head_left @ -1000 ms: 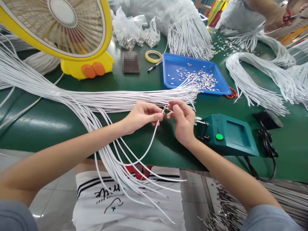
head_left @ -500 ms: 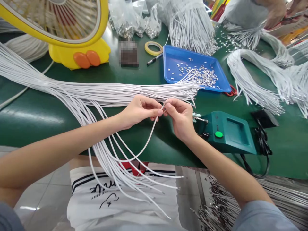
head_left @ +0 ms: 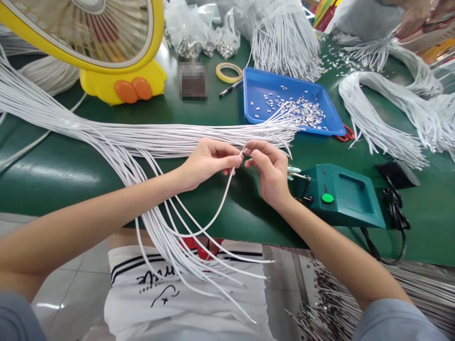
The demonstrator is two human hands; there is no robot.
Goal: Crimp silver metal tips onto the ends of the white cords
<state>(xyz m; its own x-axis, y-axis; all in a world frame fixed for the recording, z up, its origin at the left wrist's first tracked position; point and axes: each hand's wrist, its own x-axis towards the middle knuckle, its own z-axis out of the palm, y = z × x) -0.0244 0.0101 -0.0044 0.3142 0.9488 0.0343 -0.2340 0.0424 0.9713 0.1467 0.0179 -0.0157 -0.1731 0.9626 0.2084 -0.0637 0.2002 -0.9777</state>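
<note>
My left hand [head_left: 208, 162] pinches the end of a single white cord [head_left: 216, 215] that curves down toward my lap. My right hand [head_left: 270, 171] meets it fingertip to fingertip at the cord's tip, fingers pinched; whatever small piece it holds is too small to make out. Both hands hover over the green table [head_left: 71, 161], just in front of a long bundle of white cords [head_left: 170, 137] lying across it. A green crimping machine [head_left: 337, 196] with a round green button sits right of my right hand.
A blue tray [head_left: 259, 94] of small metal tips lies behind the hands. A yellow fan [head_left: 106, 52] stands at the back left, with tape roll [head_left: 229, 72], pen and bags of metal parts nearby. More cord bundles [head_left: 384, 118] lie right. Another person's hands [head_left: 415, 21] work at the far right.
Both hands stay together at the cord's tip, with only small finger shifts. The view has drifted slightly.
</note>
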